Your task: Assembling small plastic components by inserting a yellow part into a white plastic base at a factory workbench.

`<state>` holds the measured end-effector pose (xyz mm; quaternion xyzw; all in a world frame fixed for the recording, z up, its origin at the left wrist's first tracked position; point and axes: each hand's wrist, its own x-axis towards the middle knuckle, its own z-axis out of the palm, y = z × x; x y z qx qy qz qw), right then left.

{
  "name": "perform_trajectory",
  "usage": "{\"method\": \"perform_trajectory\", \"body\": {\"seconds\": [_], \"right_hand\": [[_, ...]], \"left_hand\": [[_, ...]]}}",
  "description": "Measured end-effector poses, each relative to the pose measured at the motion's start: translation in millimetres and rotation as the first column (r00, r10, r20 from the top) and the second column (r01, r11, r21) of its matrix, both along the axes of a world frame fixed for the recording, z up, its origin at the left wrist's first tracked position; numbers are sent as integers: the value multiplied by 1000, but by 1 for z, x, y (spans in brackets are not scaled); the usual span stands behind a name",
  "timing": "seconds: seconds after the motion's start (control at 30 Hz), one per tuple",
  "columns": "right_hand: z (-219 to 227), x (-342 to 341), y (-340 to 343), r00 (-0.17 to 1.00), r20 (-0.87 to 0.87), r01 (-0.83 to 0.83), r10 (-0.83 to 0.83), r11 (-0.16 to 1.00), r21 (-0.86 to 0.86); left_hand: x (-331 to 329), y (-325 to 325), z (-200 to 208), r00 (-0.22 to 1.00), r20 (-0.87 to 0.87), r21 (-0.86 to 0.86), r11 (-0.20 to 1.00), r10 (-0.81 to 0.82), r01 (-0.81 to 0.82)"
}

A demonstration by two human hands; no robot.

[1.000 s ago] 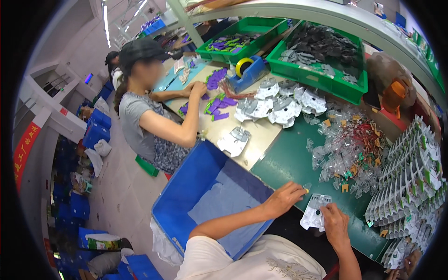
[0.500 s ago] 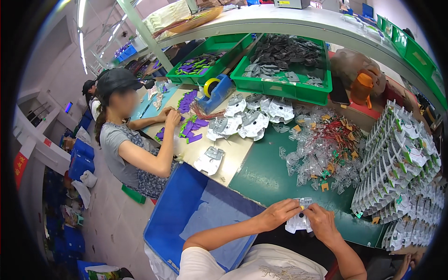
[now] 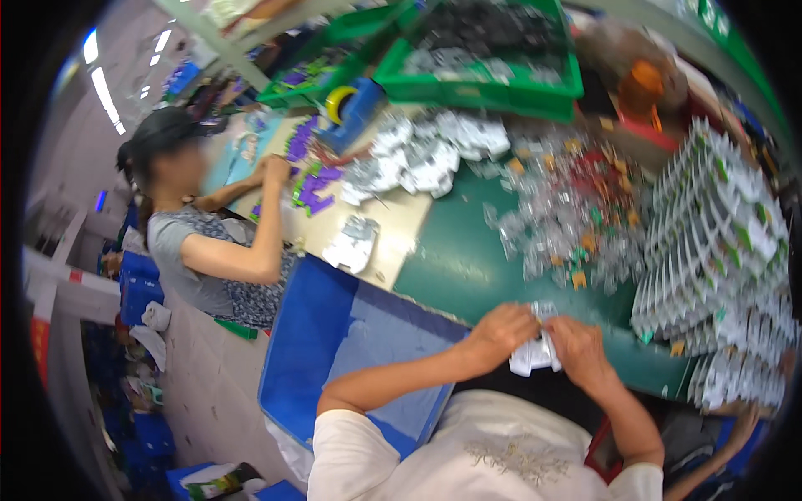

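Close in front of my body, over the near edge of the green bench, I hold a white plastic housing [image 3: 535, 359] with a clear or grey piece at its top. My left hand [image 3: 503, 336] pinches its upper left side, fingers closed. Opposite it, my right hand [image 3: 578, 346] has its fingers bent round the upper right side. Fingertips of both hands meet near the top piece, and blur hides the fine detail there. Beyond my hands lies a heap of clear plastic pieces [image 3: 543, 221] mixed with red wires [image 3: 608, 185] and small orange-tan tabs.
Stacked white housings [image 3: 710, 234] rise at the right. A blue bin [image 3: 305, 334] stands left of my arms. More housings [image 3: 409, 159] lie on the pale board near a tape dispenser [image 3: 355, 117]. Behind is a green crate [image 3: 480, 88]. At left, a co-worker [image 3: 213, 242] handles purple-green pieces.
The view has tipped and blurred, so the bench sits higher in the picture. Both hands keep hold of the housing, which looks more tilted. An arm at the lower right edge shows more.
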<state>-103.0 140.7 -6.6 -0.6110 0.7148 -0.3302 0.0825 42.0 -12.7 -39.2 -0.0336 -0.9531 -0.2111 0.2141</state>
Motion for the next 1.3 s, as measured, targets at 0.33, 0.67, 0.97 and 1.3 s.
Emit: {"method": "perform_trajectory", "body": {"seconds": [0.33,0.67,0.97,1.3], "right_hand": [[14,-14,-2,982,107,138,-153,981,139],[19,-3,18,992,63,92,-107,975,202],[44,-10,27,713,691,30,-120,989,142],[41,11,30,894,427,154,-133,988,-15]], "left_hand": [[-10,-3,-7,973,-145,451,888,177,-95],[-13,-7,1,997,-29,437,897,-65,71],[-19,-15,13,978,150,356,931,-143,82],[-18,-11,11,987,110,399,915,-114,61]]}}
